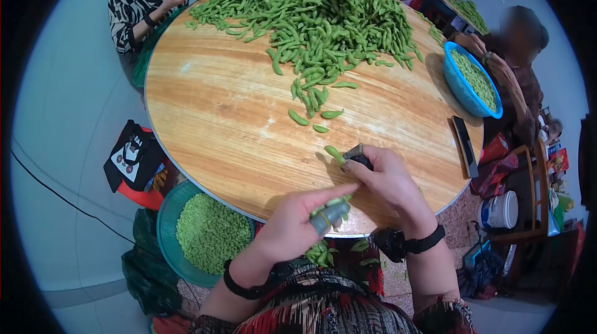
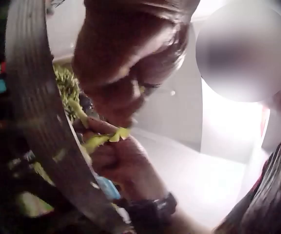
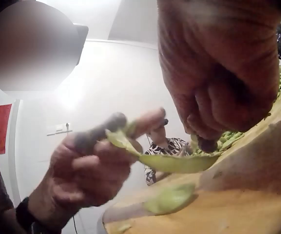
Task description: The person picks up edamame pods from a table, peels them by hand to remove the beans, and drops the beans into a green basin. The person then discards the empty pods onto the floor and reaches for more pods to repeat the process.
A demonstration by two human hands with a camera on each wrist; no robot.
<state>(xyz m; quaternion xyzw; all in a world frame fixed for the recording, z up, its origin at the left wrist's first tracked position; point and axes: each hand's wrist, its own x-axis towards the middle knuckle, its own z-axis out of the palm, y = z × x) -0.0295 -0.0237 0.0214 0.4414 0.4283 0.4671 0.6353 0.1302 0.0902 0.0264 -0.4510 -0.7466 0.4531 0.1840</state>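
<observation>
My right hand (image 1: 392,178) pinches a green soybean pod (image 1: 334,154) between thumb and a dark-wrapped finger over the near part of the table. Lower left, my left hand (image 1: 289,225) holds a split pod (image 1: 339,201) by its fingertips, one finger wearing a grey-green wrap (image 1: 329,217). In the right wrist view the split pod (image 3: 179,164) stretches from the left hand (image 3: 89,170) toward the right hand (image 3: 218,78). Below it a blurred green pod piece (image 3: 172,198) shows over the tabletop. Curled fingers partly hide the pods.
A heap of pods (image 1: 336,20) covers the far side of the round wooden table (image 1: 205,104). Shelled beans fill a green basket (image 1: 165,234) at lower left and a blue basin (image 1: 453,79) at right. A phone (image 1: 464,147) lies at the right edge. Other people sit around.
</observation>
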